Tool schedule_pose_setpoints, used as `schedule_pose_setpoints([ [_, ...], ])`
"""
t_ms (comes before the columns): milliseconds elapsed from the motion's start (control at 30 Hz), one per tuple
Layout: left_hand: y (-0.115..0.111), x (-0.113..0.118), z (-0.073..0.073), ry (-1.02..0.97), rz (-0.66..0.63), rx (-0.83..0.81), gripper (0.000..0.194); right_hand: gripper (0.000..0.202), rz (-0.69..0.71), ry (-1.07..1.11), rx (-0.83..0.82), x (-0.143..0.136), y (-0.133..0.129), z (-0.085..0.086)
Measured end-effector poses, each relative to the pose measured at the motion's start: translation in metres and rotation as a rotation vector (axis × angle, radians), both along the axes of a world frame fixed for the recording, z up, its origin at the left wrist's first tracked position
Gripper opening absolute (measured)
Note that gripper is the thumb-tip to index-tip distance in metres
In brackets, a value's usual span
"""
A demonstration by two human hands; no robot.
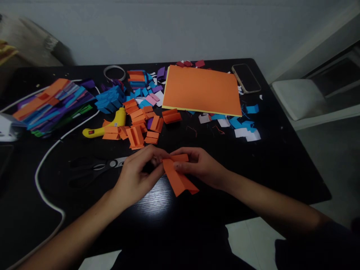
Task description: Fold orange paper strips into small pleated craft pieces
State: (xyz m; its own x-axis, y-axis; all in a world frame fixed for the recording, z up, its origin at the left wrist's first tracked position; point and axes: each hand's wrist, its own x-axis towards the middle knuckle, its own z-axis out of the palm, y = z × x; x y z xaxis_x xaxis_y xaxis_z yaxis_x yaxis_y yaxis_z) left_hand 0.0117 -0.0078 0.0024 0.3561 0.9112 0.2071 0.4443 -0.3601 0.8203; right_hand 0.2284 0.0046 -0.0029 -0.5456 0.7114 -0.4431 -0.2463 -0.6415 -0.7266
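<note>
While the left hand (143,168), left of the frame's centre, bends inward with thumb and fingers pinching its upper end, one folded orange paper (177,180) lies just below centre, between both hands, its long axis slanting down to the right; the right hand (199,165), half curled, grips it too, thumb flat on top, so neither is clearly nearer. Left to right: one heap of coloured strips (56,105) at upper left, one pair of scissors (105,165), one yellow glue gun (119,118), one ring (114,66), several orange pieces (136,135) overlapping too much to count, one large orange sheet (201,90) at upper centre, one phone (246,78) at upper right
</note>
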Motion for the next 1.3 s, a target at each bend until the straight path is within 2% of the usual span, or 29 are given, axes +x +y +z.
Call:
schedule_pose_setpoints([
  [267, 0.000, 0.000, -0.002, -0.003, 0.001, -0.011, 0.009, 0.037, 0.035, -0.030, 0.078, 0.000, -0.001, 0.001],
  [400, 0.001, 0.000, -0.004, -0.042, 0.092, -0.081, 0.004, 0.053, -0.069, 0.046, 0.121, 0.003, -0.001, 0.003],
  [467, 0.002, 0.001, -0.004, -0.068, 0.150, -0.114, 0.004, 0.062, -0.124, 0.058, 0.246, 0.004, -0.001, 0.005],
  [533, 0.002, 0.003, -0.004, -0.081, 0.176, -0.141, 0.006, 0.062, -0.166, -0.049, 0.445, 0.004, -0.003, 0.005],
  [600, 0.001, 0.004, -0.004, -0.071, 0.180, -0.162, 0.008, 0.049, -0.238, -0.253, 0.627, 0.002, -0.006, 0.003],
  [667, -0.001, 0.006, -0.004, -0.056, 0.161, -0.163, 0.007, 0.031, -0.311, -0.435, 0.726, 0.000, -0.010, 0.001],
  [767, -0.006, 0.008, -0.004, -0.022, 0.116, -0.127, 0.005, 0.014, -0.320, -0.539, 0.740, -0.003, -0.014, -0.001],
  [900, -0.009, 0.010, -0.003, 0.007, 0.095, -0.055, 0.008, 0.005, -0.293, -0.514, 0.730, -0.004, -0.014, 0.001],
  [1133, -0.009, 0.011, 0.001, 0.017, 0.064, 0.014, 0.006, 0.009, -0.291, -0.479, 0.689, -0.003, -0.014, 0.001],
  [1300, -0.009, 0.009, 0.001, 0.029, 0.031, 0.032, 0.011, 0.012, -0.292, -0.460, 0.786, -0.001, -0.015, 0.004],
])
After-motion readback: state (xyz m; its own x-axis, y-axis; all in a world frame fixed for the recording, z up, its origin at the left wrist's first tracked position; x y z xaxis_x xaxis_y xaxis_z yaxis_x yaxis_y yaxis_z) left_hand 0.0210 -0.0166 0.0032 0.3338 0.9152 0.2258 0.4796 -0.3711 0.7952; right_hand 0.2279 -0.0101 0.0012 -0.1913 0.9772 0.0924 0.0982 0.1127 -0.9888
